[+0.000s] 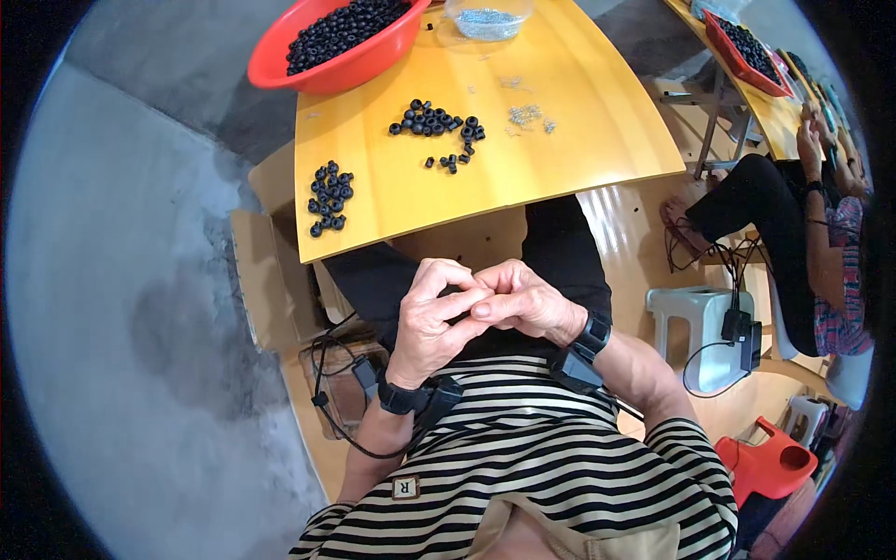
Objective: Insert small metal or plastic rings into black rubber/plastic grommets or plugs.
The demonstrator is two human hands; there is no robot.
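Just off the table's near edge, above my lap, my left hand (pixel 437 308) and my right hand (pixel 525 301) meet with fingertips pinched together. Whatever lies between them is hidden by the fingers. On the yellow table (pixel 560 112) beyond them is a loose group of small black round parts (pixel 429 121). A second cluster of black parts (pixel 329 198) lies by the table's left edge. Small shiny silvery pieces (pixel 525 116) are scattered to the right of the first group.
A red basin (pixel 373 70) full of black parts stands at the far left of the table, beside a clear tub (pixel 487 21) of silvery pieces. At right, another person (pixel 821 233) sits at a second table. A white stool (pixel 700 327) and cables are on the floor.
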